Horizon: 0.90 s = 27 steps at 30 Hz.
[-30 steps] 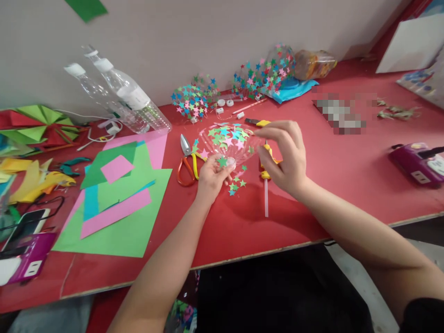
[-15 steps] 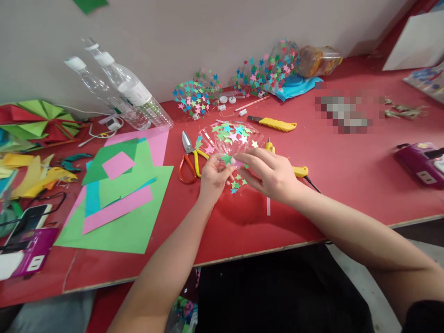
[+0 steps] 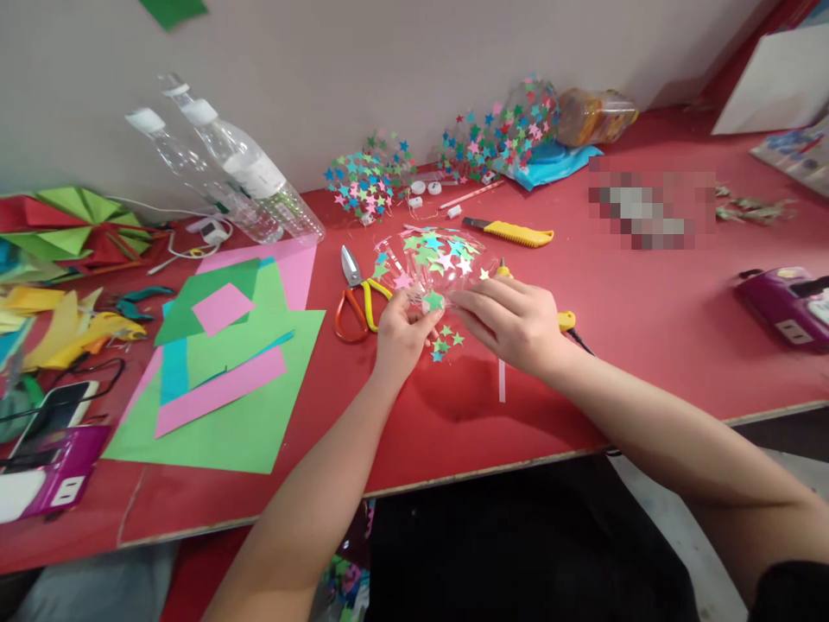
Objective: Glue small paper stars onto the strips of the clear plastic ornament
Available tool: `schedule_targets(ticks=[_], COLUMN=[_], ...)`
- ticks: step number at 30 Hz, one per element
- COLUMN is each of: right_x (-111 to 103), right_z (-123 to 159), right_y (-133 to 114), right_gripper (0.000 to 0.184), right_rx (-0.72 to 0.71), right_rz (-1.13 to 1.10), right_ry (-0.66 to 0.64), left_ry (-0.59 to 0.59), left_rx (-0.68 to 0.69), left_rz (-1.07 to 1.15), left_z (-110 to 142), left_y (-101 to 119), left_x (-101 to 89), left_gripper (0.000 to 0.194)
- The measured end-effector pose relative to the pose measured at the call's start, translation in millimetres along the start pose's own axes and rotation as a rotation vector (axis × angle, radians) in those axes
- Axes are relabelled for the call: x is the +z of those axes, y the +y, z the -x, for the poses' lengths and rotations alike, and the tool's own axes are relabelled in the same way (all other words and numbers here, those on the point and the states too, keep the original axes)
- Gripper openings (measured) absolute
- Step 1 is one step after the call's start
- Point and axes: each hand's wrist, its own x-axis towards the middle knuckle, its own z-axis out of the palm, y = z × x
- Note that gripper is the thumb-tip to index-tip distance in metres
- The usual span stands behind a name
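A clear, fluted plastic piece decorated with paper stars hangs above the red table between my hands. My left hand pinches its near left side, thumb beside a green star on the plastic. On the near right side, my right hand has its fingers bent together against the rim; the fingertips are partly hidden. Several loose paper stars lie on the table just below. Red-and-yellow-handled scissors rest left of the piece. A yellow glue gun is mostly covered by my right hand, with a white strip nearby.
A yellow utility knife lies beyond the plastic piece. Star-covered clear balls line the wall. Coloured paper sheets spread at left, below leaning plastic bottles. Purple power strips sit at both sides. The table edge runs before me.
The plastic piece has shifted slightly right and turned a little in my hands. My right hand's fingers have drawn closer together and moved down onto its right rim.
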Motion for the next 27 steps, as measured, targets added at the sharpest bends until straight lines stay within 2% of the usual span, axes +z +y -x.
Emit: schedule_targets(ticks=[11,16,19,23,25,27], right_x=[-3,-7,-4,9,15,17], right_z=[-4,-4,-4,-5,-6,-7], right_y=[-3,-5,-3,4,7,8], right_gripper=[0.022,0.023,0.019,0.015,0.016,0.026], right_rx=[0.017,0.094,0.274,0.690,0.835,0.909], right_rz=[0.009,-0.183,-0.356,-0.654,-0.869,-1.021], right_ry=[0.045,0.093,0.119,0.136,0.090,0.007], left_ry=[0.019,0.076,0.112,0.089,0.085,0.088], left_rx=[-0.013,-0.031,-0.029,-0.017,-0.021,-0.014], left_rz=[0.058,0.090,0.111,0.147,0.154,0.160], left_z=[0,-2,-4,-7,-8,-8], left_y=[4,6,4,1,-1,-4], left_x=[1.9,3.8,3.4,1.6,1.6,2.7], left_gripper=[0.033,0.037,0.040,0.045,0.047,0.050])
